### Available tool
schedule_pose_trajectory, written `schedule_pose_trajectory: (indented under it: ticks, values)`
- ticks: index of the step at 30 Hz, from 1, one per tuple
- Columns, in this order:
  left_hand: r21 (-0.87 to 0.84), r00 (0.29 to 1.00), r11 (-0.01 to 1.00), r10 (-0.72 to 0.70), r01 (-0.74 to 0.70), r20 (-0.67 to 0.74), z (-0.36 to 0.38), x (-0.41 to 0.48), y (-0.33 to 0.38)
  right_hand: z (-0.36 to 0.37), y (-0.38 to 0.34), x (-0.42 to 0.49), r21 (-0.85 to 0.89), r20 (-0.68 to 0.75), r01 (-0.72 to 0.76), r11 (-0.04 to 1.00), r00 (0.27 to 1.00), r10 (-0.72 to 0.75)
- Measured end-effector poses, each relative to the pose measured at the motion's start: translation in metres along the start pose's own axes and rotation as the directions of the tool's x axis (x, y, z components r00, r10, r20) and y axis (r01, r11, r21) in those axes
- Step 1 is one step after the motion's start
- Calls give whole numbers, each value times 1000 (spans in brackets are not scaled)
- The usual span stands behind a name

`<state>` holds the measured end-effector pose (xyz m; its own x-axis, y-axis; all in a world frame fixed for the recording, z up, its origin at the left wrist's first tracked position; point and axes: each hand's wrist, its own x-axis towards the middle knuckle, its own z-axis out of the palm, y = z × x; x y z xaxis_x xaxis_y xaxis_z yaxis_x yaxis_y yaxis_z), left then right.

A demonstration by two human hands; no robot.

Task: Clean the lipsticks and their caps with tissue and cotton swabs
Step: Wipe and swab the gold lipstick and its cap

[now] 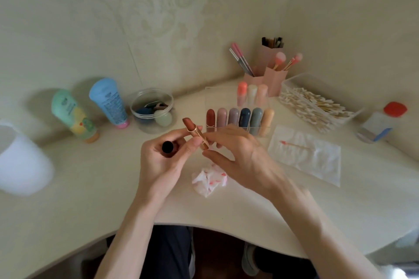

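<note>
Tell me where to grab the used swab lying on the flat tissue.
Pinch the cotton swab mid-shaft, from above. It lies flat on the tissue, its stained tip at the left end, so the bare stick is the clean, free part.

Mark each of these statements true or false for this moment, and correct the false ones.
1. The lipstick between the hands is uncapped. True.
2. The left hand holds nothing. False: it grips the dark cap, whose open end faces the camera.
3. The crumpled tissue is spotless. False: it carries red smears.
4. A cotton swab with a pink-stained tip lies on the flat tissue. True.
5. The right hand hangs idle. False: its fingers pinch the lipstick's gold base.
</note>
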<state>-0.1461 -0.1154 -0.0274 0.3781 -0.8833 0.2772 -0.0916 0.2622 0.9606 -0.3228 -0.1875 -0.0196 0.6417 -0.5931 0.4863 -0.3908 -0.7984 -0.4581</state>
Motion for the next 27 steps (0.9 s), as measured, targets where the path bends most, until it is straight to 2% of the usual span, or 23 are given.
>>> schedule_pose_trajectory:
  ticks: [4, 7, 9, 11, 15, 19, 23, 25, 27]
  values:
    - [-54, 993, 998, -44, 38, -111, 1, 0, 1, 6, -3, -4, 52, -105, -38, 998, 994, 44]
    - [-74, 992, 996, -64, 56, -111, 0, -1, 4, 8, -4, -6, 207, -29, -121, 971, 991, 130]
    - [-70, 987, 995, -81, 72, -136, 0, 0, 6, 9, -3, -6, 268, 5, -119, 956, 992, 122]
    - [-95, 983, 993, -90, 75, -161, 0, -1, 6, 11, -2, -6, 264, -20, -79, 961, 996, 87]
    - [-150, 975, 985, -114, 86, -191, 5, -3, 4, 12, -4, -5, 204, -139, -116, 972, 980, 146]
    - [-185, 978, 979, -121, 89, -170, 17, -5, 6, 16, -5, -6, 139, -216, -111, 984, 966, 140]
    - [-139, 978, 981, -154, 134, -143, 21, -1, 6, 15, -3, -9, 130, -237, -133, 983, 958, 161]
    - [-127, 991, 985, -122, 114, -49, 17, 0, 4, 13, 0, -9, 128, -258, -153, 980, 949, 182]
    - [-46, 996, 997, -60, 63, 61, 8, -2, -2, 12, 3, -9, 123, -298, -187, 975, 930, 216]
